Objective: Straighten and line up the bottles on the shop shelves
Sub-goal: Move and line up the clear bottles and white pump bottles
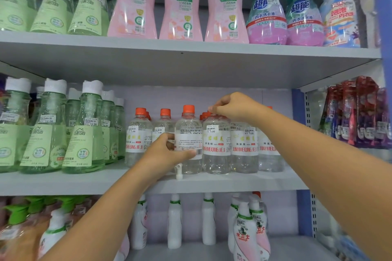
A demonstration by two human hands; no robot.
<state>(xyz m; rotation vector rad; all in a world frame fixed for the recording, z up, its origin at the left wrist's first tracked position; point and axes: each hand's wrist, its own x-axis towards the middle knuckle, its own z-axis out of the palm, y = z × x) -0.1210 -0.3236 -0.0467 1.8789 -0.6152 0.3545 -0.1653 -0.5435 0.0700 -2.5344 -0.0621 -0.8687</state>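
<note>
A person tidies the middle grey metal shelf (212, 182) of a shop rack: the left hand (167, 150) wraps its fingers around the body of a clear plastic orange-capped bottle (188, 133) at centre frame, its label back turned outward, while the right hand (231, 106), at 1 o'clock from it, pinches the cap of the neighbouring clear bottle (216, 144). Done well, the held bottle would be twisted upright until its red-lettered front faces out, then set flush with the row's front edge.
</note>
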